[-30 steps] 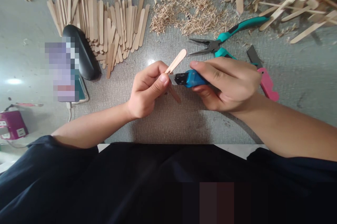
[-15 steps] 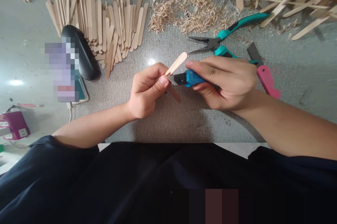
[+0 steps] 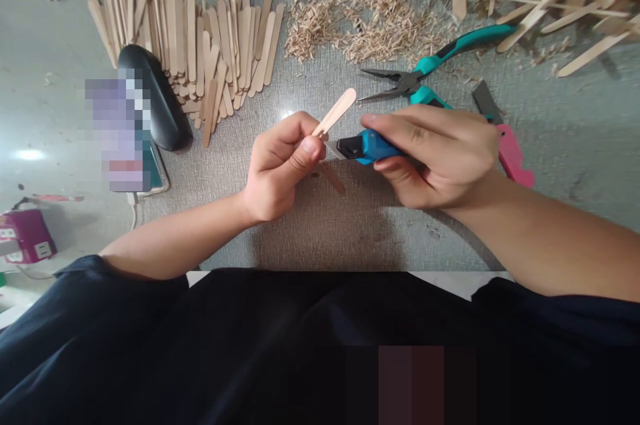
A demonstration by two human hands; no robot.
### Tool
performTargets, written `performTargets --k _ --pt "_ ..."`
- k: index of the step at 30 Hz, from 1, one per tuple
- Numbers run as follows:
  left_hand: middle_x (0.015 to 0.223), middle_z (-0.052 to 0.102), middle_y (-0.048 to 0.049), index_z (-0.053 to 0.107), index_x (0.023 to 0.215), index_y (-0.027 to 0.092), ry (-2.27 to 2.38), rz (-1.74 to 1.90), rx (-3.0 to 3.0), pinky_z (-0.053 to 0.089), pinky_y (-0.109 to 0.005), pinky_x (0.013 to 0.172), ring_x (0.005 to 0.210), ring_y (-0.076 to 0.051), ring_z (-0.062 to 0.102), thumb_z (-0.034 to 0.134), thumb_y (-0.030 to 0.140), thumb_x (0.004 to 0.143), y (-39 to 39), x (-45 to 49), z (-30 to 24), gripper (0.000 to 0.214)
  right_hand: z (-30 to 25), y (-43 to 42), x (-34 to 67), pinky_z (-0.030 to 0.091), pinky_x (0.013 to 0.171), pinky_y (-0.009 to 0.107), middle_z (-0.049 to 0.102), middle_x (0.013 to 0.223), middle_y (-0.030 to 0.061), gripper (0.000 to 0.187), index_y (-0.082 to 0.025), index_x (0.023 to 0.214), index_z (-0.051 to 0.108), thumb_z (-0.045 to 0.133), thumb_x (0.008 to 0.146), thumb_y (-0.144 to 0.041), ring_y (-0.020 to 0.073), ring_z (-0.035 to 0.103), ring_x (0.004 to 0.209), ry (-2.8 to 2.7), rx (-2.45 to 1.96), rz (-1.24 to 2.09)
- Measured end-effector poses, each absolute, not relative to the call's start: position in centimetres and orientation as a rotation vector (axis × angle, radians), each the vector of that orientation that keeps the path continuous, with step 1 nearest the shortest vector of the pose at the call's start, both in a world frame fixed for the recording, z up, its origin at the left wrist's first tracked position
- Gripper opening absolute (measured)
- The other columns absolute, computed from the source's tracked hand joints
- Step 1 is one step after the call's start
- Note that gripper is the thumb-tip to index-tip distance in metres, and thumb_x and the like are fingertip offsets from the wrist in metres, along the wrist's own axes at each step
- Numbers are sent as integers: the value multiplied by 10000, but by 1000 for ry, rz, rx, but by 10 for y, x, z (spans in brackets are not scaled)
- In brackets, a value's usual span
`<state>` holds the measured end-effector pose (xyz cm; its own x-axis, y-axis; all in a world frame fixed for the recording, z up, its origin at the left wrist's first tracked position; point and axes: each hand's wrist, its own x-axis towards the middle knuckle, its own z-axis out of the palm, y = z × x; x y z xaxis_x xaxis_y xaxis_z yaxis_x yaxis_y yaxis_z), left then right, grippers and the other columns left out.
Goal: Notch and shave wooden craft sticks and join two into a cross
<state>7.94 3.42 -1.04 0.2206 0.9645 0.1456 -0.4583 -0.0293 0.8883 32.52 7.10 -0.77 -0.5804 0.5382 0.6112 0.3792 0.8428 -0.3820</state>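
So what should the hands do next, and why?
Maybe ease the knife toward the nick in the stick: the left hand pinches the stick beside it, and the right hand holds the knife with its blade out, close by.

Pale tan stick (image 3: 341, 106), blue cutter (image 3: 371, 147) with black front (image 3: 349, 147) and grey blade (image 3: 337, 150), teal and black pliers (image 3: 410, 83), pink handle (image 3: 514, 154), purple box (image 3: 31, 236), grey table (image 3: 325, 242) with streaky pattern

Single head-worn view, facing forward and down, close above a grey tabletop (image 3: 325, 235)
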Motion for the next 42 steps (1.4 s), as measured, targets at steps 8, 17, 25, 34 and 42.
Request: performTargets --k 8,17,25,34,42 --pt "724 494 48 607 864 205 628 1247 1015 338 -158 453 554 -49 601 701 503 1168 32 80 -7 436 -11 72 324 652 746 297 862 1139 64 503 -260 1659 680 611 1205 -466 171 811 860 -2248 -652 228" --pt "693 477 52 643 882 224 789 1296 1118 334 -193 449 500 -45 432 736 572 1133 30 79 -11 439 -13 72 320 606 708 334 861 1057 89 573 -239 1688 687 676 1174 -490 201 768 807 -2184 -626 169" --pt "699 496 42 611 860 234 797 1219 1049 412 -211 459 548 -80 505 783 695 1063 34 80 -10 532 -14 72 320 604 740 332 880 1150 138 500 -199 1581 765 680 1176 -480 213 808 881 -2180 -653 257" --pt "719 591 67 647 913 223 660 1212 1099 551 -231 583 445 -16 302 736 524 1141 28 77 -9 388 -12 71 319 642 728 344 876 1155 93 541 -292 1693 670 636 1188 -484 222 828 870 -2209 -642 305" --pt "756 629 43 643 907 224 655 1183 1083 603 -277 643 475 -51 437 787 573 1097 25 77 -9 422 -10 69 317 643 742 370 870 1121 69 581 -369 1773 587 592 1204 -482 238 824 853 -2221 -661 333"
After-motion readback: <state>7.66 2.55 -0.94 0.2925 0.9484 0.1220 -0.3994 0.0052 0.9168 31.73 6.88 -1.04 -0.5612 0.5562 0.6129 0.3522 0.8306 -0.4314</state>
